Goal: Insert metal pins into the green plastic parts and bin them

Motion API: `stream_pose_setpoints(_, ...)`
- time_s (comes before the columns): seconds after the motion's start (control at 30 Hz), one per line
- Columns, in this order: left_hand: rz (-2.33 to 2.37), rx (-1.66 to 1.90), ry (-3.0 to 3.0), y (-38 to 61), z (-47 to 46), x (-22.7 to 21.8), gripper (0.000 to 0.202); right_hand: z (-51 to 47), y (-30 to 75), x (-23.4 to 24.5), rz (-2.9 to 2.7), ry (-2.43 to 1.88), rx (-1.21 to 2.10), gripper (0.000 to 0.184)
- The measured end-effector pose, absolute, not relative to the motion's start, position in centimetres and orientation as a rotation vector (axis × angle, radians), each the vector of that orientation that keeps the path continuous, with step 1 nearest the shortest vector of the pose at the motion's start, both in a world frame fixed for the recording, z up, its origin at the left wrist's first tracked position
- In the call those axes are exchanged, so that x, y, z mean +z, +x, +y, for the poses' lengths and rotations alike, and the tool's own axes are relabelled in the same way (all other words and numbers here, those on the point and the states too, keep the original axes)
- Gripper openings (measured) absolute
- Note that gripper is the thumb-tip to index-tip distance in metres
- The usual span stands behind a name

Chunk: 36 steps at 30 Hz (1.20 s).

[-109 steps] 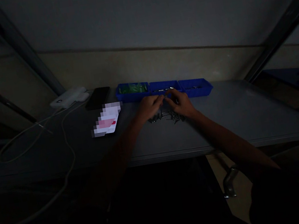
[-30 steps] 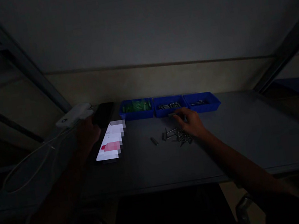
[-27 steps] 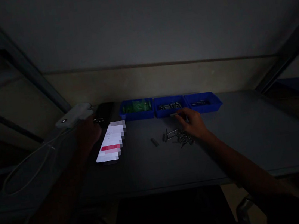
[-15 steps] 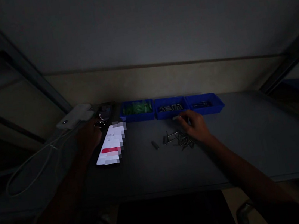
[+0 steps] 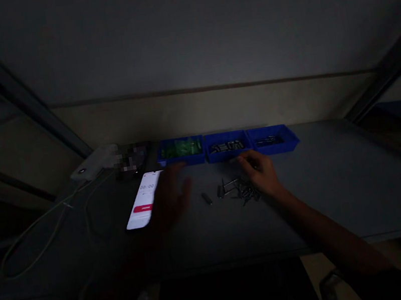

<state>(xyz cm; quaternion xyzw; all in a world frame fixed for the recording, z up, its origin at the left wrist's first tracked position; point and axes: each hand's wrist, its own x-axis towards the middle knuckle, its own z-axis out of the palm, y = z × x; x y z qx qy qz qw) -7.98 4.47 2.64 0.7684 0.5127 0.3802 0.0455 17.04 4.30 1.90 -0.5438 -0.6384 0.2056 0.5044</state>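
My left hand (image 5: pixel 170 198) hovers over the right side of a lit phone (image 5: pixel 139 208); it is smeared by motion, but thumb and finger stand apart and nothing shows between them. In front of the middle blue bin, my right hand (image 5: pixel 262 171) is closed in a pinch on a small metal piece (image 5: pixel 234 160), too dark to name. Just below that hand lies a loose pile of thin metal pins or screws (image 5: pixel 247 192). To the pile's left, a short metal cylinder (image 5: pixel 206 198) rests on the grey table (image 5: pixel 343 188).
Three blue bins line the back: the left bin (image 5: pixel 183 162) holds green items, the middle bin (image 5: pixel 226 155) metal cylinders, the right bin (image 5: pixel 280 147) thin metal parts. At left are a white device (image 5: pixel 92 164), a pale cable (image 5: pixel 40 223) and a dark object (image 5: pixel 131 161).
My left hand has moved right, from the phone's far left side to over its right edge. My right hand stays near the middle bin, still pinching the small piece. The view has shifted slightly.
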Motion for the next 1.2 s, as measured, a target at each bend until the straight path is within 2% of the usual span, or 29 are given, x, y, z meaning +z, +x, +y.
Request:
stream_pose_setpoints(0.07,1.236,1.170,2.387,-3.8,3.1,1.7,0.036,3.8,16.1,2.0,-1.485,-1.294,0.605,0.030)
stream_pose_setpoints(0.13,1.123,1.190,2.279,-1.1,2.9,0.9,0.028,3.5,15.4,1.9,-1.466,-1.271,0.685,0.028)
stream_pose_setpoints(0.23,1.079,1.242,2.092,0.3,4.1,0.2,0.014,3.3,15.0,1.7,-1.454,-1.266,0.759,0.027)
stream_pose_setpoints(0.47,1.072,1.179,1.913,0.0,4.8,-0.2,0.015,3.3,15.0,1.1,-1.486,-1.305,0.809,0.030)
stream_pose_setpoints(0.57,1.126,1.135,1.871,-0.3,4.3,0.2,0.016,2.9,15.1,1.1,-1.637,-1.294,0.728,0.025)
stream_pose_setpoints(0.73,1.186,0.990,1.911,-1.1,4.2,1.2,0.027,2.4,15.4,1.3,-1.984,-1.089,0.382,0.017)
stream_pose_setpoints(0.8,1.188,0.942,1.917,-1.2,4.4,1.2,0.034,2.4,15.6,1.4,-2.050,-1.035,0.329,0.011)
stream_pose_setpoints(0.9,1.165,0.916,1.894,-1.3,4.5,0.9,0.038,2.6,15.7,1.3,-2.068,-1.054,0.322,0.011)
stream_pose_setpoints(0.97,1.154,0.934,1.881,-1.3,4.5,0.7,0.033,2.7,15.7,1.1,-2.050,-1.104,0.320,0.012)
stream_pose_setpoints(1.07,1.137,1.039,1.900,-1.4,4.3,0.5,0.016,2.8,15.8,0.8,-1.996,-1.164,0.322,0.016)
stream_pose_setpoints(1.13,1.098,1.093,1.953,-1.5,4.2,0.4,0.019,2.8,15.7,0.7,-1.971,-1.193,0.338,0.020)
stream_pose_setpoints(1.2,1.061,1.101,2.005,-1.7,4.2,0.4,0.015,2.7,15.6,0.6,-1.967,-1.214,0.370,0.024)
